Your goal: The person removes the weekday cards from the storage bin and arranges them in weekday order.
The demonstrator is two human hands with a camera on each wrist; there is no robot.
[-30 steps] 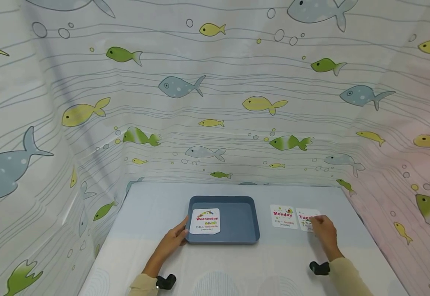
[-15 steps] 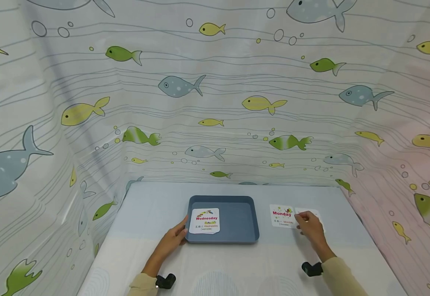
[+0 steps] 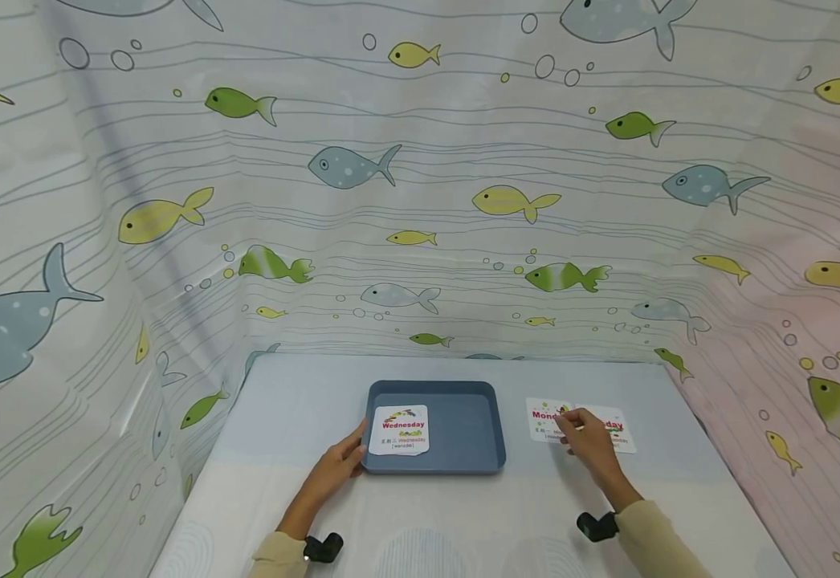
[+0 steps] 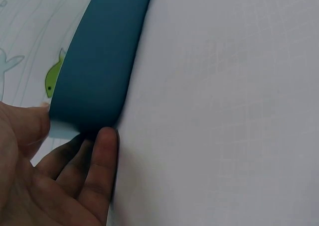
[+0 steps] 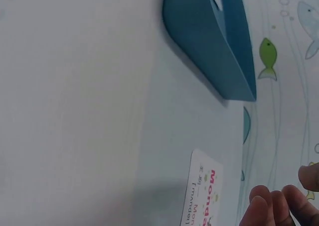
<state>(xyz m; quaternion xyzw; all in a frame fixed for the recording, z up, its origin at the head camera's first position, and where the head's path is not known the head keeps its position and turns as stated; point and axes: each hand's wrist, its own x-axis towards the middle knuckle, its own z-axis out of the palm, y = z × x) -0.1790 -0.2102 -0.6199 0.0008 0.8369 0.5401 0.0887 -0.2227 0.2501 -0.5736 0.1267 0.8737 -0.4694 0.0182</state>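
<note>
My left hand (image 3: 335, 470) holds the left side of a blue-grey rectangular tray (image 3: 466, 433). In the left wrist view, the thumb is at the rim and the fingers lie against the tray's outer corner. A square white card printed "Wednesday" (image 3: 400, 429) lies in the left half of the tray. To the right of the tray, my right hand (image 3: 593, 445) hovers over the "Monday" card (image 3: 541, 419), hiding part of it. Its thumb stands apart from the loosely bent fingers in the right wrist view, with nothing between them. A "Tuesday" card (image 3: 621, 437) lies partly behind this hand.
A pale tablecloth (image 3: 283, 409) covers the table. Behind and at both sides hangs a white curtain (image 3: 434, 120) printed with fish and wavy lines. Each wrist carries a small black camera; one is the left camera (image 3: 324, 548).
My right hand has moved left from the Tuesday card to above the Monday card, uncovering the right part of the Tuesday card. The left hand and tray have stayed put.
</note>
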